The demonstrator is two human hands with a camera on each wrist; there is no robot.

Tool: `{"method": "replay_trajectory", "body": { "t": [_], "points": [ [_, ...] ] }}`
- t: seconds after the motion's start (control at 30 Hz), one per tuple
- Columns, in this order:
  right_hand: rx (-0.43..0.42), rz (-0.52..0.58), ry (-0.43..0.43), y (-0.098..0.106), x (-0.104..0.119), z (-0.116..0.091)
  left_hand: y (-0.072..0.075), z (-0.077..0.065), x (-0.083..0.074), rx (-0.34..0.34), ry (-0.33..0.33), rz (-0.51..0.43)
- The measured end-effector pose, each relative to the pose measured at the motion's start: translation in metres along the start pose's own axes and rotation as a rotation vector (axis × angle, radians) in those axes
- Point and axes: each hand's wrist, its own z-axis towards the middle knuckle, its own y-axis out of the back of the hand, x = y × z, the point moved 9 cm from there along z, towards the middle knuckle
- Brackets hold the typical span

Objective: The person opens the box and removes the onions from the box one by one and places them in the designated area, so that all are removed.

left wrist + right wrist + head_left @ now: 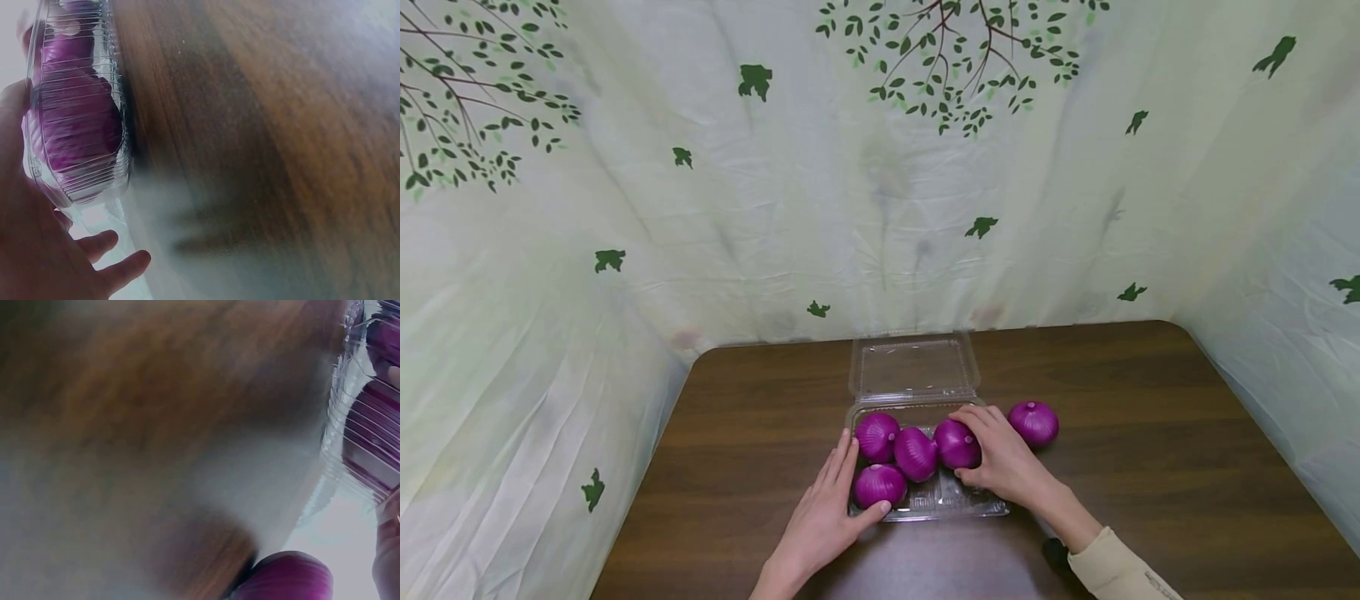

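Head view: toward the desk's (1120,383) far edge, the right hand (1006,458) grips a likely firm, slick onion (957,444), best cupped mid-girth, the left hand (822,515) spread against the box (947,516).

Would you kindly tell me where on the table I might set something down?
There is bare table between the left hand and the table's left edge, and again between the loose onion and the right edge. The clear container is crowded: three onions sit in it, the right hand grips a fourth there, and the left hand lies along its left side.
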Motion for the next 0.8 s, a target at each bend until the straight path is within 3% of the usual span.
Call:
{"method": "replay_trajectory", "body": {
  "t": [0.4, 0.8],
  "points": [
    [-0.061, 0.12, -0.036, 0.015, -0.002, -0.013, -0.001, 0.0, -0.002, 0.014, -0.004, 0.004],
    [-0.115, 0.232, -0.189, 0.034, -0.001, -0.03, -0.001, -0.001, -0.001, 0.025, 0.017, 0.0]
  ]
}}
